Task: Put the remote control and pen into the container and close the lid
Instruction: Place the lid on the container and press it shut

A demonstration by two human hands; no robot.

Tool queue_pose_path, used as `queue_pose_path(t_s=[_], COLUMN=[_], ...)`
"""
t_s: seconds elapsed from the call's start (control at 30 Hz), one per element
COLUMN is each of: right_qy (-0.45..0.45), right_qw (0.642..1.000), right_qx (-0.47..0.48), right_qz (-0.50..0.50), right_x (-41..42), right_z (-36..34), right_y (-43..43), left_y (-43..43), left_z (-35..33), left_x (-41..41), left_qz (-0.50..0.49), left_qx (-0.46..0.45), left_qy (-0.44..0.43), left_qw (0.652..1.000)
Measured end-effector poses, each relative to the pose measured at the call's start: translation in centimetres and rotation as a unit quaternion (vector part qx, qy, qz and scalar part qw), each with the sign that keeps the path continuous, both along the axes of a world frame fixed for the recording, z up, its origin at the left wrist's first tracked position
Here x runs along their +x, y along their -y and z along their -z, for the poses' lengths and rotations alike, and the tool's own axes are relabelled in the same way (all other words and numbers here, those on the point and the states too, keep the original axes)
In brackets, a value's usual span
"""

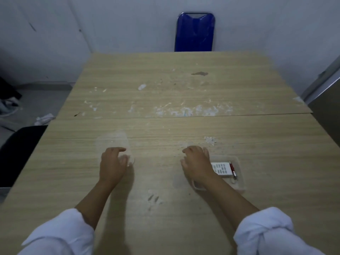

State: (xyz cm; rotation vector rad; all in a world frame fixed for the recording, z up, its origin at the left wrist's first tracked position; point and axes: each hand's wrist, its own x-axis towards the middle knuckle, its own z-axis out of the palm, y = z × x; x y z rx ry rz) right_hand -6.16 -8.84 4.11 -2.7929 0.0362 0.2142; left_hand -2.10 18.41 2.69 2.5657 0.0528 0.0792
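Head view: my left hand [112,165] rests loosely curled on the clear lid [112,142], my right hand [197,165] on the container [237,181] holding remote [221,169] and pen [233,169]. The lid, nearly invisible on the table [184,92], could slip or seat crookedly.

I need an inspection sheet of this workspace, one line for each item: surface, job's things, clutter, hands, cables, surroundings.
Surface: wooden table, worn, with white scrape marks and a dark stain.
Job's things: remote control and pen lie inside the clear container; clear lid lies apart on the table, container not yet closed.
Clutter: nothing seen on the table.
Hands: left hand rests on the lid's near edge; right hand is over the container's left part; grip unclear.
Cables: nothing seen.
Surroundings: blue chair at the far side, white wall, things on the floor at left.
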Motion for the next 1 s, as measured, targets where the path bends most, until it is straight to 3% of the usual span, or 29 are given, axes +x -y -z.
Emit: queue_pose_path(t_s=[0.27,0.6,0.87,1.0], right_qy=[-0.059,-0.051,-0.017,0.053], right_qw=[0.992,0.99,0.998,0.994], right_qx=[-0.086,-0.109,-0.045,0.09], right_qz=[-0.069,-0.074,-0.042,0.015], right_x=[0.9,0.7,1.1,1.6], right_z=[2.0,2.9,0.5,-1.5], right_y=[-2.0,-2.2,-1.7,-0.5], left_y=[-4.4,-5.7,-2.0,2.1], left_z=[1.4,1.9,0.0,-1.7], left_x=[1.3,2.0,3.2,3.5], left_qz=[-0.154,-0.178,-0.139,-0.069], left_qx=[0.044,-0.013,-0.138,-0.229], left_qy=[-0.098,-0.06,-0.019,-0.001], left_qw=[0.982,0.982,0.98,0.971])
